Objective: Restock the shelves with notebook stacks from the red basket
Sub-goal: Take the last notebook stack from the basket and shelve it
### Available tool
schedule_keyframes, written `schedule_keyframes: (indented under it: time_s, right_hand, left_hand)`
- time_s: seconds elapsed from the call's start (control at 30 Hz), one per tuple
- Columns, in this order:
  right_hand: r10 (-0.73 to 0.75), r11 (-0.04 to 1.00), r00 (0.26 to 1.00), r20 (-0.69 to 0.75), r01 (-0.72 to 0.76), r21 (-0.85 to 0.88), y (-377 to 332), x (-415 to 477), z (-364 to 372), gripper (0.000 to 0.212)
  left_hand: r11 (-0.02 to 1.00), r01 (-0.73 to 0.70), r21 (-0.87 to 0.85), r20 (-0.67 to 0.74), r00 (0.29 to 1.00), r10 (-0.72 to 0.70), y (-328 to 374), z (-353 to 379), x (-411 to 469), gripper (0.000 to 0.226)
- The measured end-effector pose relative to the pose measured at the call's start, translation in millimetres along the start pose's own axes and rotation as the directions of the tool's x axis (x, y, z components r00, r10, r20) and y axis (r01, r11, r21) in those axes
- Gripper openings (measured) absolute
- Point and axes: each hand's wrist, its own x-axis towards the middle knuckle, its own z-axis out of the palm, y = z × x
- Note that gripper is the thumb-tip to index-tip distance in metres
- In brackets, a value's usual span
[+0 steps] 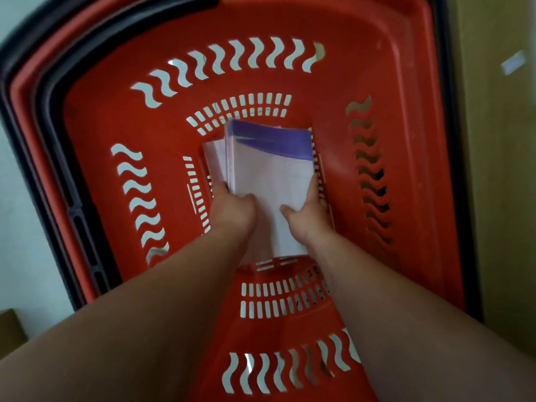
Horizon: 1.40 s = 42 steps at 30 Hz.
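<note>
One notebook stack (269, 184), purple-banded at its far end, lies low inside the red basket (377, 68). The left hand (232, 210) and right hand (310, 213) clasp its near end from either side, thumbs on the cover. A black handle (58, 111) runs left of the grip and a wooden panel (499, 169) stands to its right.

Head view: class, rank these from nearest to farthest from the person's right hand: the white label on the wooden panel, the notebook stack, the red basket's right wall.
1. notebook stack: gripped by the right hand, at the basket's bottom.
2. red basket's right wall: just right of the hand.
3. white label: far upper right, outside the basket, on the wooden panel.
</note>
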Motion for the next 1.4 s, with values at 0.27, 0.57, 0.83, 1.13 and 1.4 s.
schedule_keyframes:
  time_s: [0.27,0.57,0.83,1.13,1.4]
  right_hand:
    - [0.033,0.994,0.999,0.015,-0.035,0.101,-13,-60,-19,0.097]
    - [0.061,0.888,0.998,-0.011,-0.050,0.457,-54,-213,-67,0.090]
    - [0.007,0.762,0.993,-0.115,0.070,0.643,-103,-382,-137,0.065]
    - [-0.088,0.570,0.977,-0.193,0.208,0.795,-110,-538,-233,0.051]
    - [-0.251,0.314,0.937,-0.242,0.315,0.896,-119,-615,-286,0.046]
  left_hand:
    - [0.913,-0.261,0.314,0.175,0.961,0.215,42,-43,-54,0.072]
    - [0.937,-0.305,0.170,0.331,0.913,0.237,100,-152,-179,0.066]
    - [0.941,-0.339,0.016,0.380,0.872,0.308,152,-254,-319,0.068]
    - [0.875,-0.457,-0.157,0.456,0.753,0.475,224,-314,-500,0.062]
    - [0.820,-0.476,-0.318,0.553,0.610,0.568,269,-338,-577,0.056]
